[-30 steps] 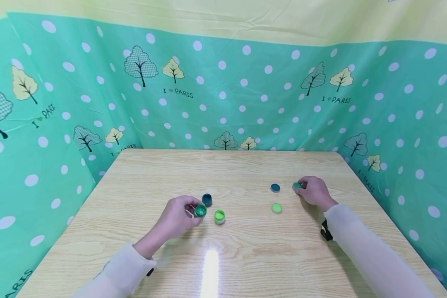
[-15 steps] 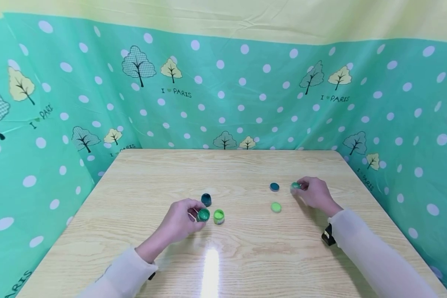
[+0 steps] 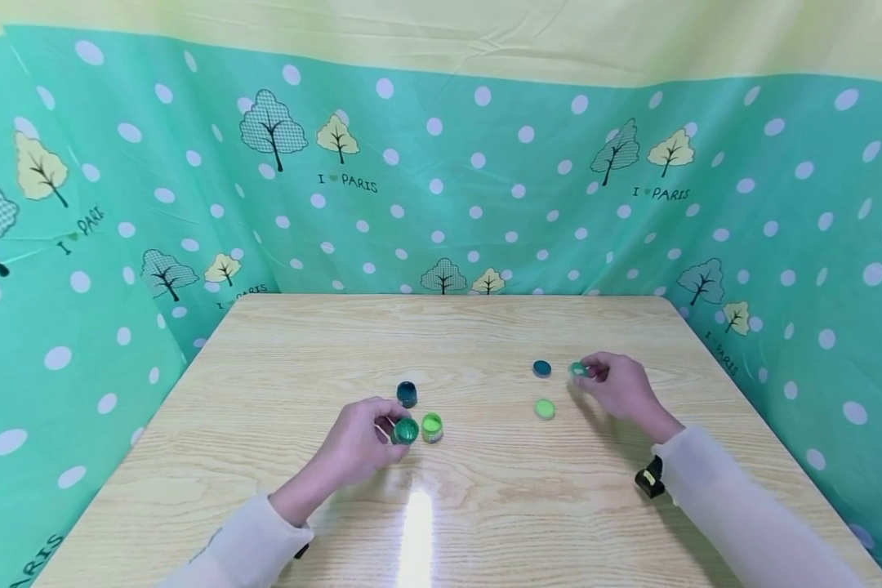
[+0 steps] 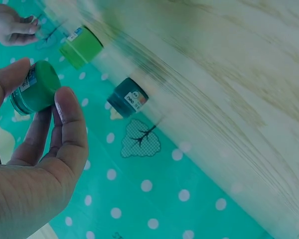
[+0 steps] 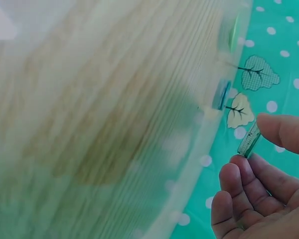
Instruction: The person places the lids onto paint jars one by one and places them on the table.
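In the head view my left hand (image 3: 362, 441) grips a small green paint jar (image 3: 406, 431), its uncovered mouth turned toward the camera. The left wrist view shows this jar (image 4: 42, 89) pinched between thumb and fingers, with a label on its side. Beside it stand an uncovered light green jar (image 3: 432, 428) and an uncovered dark blue jar (image 3: 407, 395). On the right, my right hand (image 3: 621, 388) pinches a round green lid (image 3: 578, 369) by its edge. The right wrist view has that lid (image 5: 249, 139) edge-on between thumb and fingertips.
A dark blue lid (image 3: 541, 369) and a light green lid (image 3: 545, 409) lie on the wooden table (image 3: 485, 506), left of my right hand. A polka-dot curtain (image 3: 441, 188) hangs behind the table and along both sides.
My left hand has moved slightly right and nearer to me with the green jar, now close beside the light green one. The right hand has shifted a little left and turned the green lid.
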Demonstrator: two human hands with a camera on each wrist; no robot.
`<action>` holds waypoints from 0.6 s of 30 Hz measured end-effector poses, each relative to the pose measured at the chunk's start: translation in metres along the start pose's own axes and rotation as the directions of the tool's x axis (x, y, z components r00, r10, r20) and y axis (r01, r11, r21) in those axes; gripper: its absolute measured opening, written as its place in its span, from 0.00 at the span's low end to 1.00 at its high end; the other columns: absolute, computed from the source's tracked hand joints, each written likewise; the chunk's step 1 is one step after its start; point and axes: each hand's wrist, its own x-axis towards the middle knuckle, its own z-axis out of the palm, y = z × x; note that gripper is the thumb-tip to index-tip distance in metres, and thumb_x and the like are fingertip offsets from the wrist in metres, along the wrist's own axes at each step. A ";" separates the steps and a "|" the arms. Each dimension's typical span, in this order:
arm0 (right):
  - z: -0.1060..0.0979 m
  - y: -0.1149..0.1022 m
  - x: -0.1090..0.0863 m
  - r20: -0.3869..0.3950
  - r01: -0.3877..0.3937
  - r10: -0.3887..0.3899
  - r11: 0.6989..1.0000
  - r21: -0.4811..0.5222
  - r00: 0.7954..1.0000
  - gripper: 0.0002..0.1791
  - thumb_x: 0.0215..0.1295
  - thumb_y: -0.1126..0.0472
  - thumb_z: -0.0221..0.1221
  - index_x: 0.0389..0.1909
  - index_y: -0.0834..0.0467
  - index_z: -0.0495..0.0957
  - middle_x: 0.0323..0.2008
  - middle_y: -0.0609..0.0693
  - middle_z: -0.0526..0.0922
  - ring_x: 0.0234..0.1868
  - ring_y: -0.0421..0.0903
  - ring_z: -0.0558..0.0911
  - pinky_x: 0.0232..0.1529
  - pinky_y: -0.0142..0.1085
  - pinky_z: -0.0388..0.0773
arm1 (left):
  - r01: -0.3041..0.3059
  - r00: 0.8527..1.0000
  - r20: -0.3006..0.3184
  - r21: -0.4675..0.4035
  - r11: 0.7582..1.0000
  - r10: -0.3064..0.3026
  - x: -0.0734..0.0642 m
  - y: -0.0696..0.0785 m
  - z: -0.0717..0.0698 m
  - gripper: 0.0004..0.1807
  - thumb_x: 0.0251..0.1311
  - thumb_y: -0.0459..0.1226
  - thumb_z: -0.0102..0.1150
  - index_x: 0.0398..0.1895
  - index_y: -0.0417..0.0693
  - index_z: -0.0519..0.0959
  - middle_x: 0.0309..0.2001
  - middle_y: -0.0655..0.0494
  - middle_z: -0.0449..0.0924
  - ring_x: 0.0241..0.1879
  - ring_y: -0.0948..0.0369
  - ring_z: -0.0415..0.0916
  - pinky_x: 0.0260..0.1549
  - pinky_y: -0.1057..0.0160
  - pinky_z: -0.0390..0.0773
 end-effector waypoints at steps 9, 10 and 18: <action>0.001 -0.011 -0.015 -0.031 0.040 -0.038 0.998 0.053 0.999 0.19 0.68 0.57 0.67 0.54 0.63 0.81 0.40 0.53 0.82 0.40 0.50 0.78 0.35 0.37 0.76 | -0.029 1.000 -0.009 0.015 0.999 0.029 0.000 0.000 0.003 0.16 0.46 0.25 0.76 0.40 0.44 0.86 0.34 0.57 0.81 0.33 0.61 0.78 0.33 0.68 0.82; 0.002 -0.012 -0.016 -0.040 0.046 -0.044 0.997 0.059 0.998 0.18 0.68 0.57 0.67 0.54 0.62 0.81 0.40 0.53 0.82 0.40 0.50 0.78 0.35 0.37 0.76 | -0.032 0.999 -0.010 0.021 0.999 0.032 0.000 0.000 0.003 0.16 0.46 0.25 0.76 0.39 0.44 0.86 0.34 0.57 0.81 0.33 0.60 0.78 0.33 0.68 0.82; 0.009 -0.027 -0.025 -0.081 0.118 -0.109 0.985 0.123 0.991 0.17 0.65 0.57 0.70 0.52 0.60 0.84 0.37 0.50 0.83 0.38 0.47 0.80 0.33 0.33 0.76 | -0.043 0.999 -0.013 0.025 0.999 0.043 0.002 0.003 0.004 0.16 0.46 0.25 0.77 0.40 0.45 0.86 0.36 0.58 0.81 0.34 0.59 0.79 0.33 0.68 0.82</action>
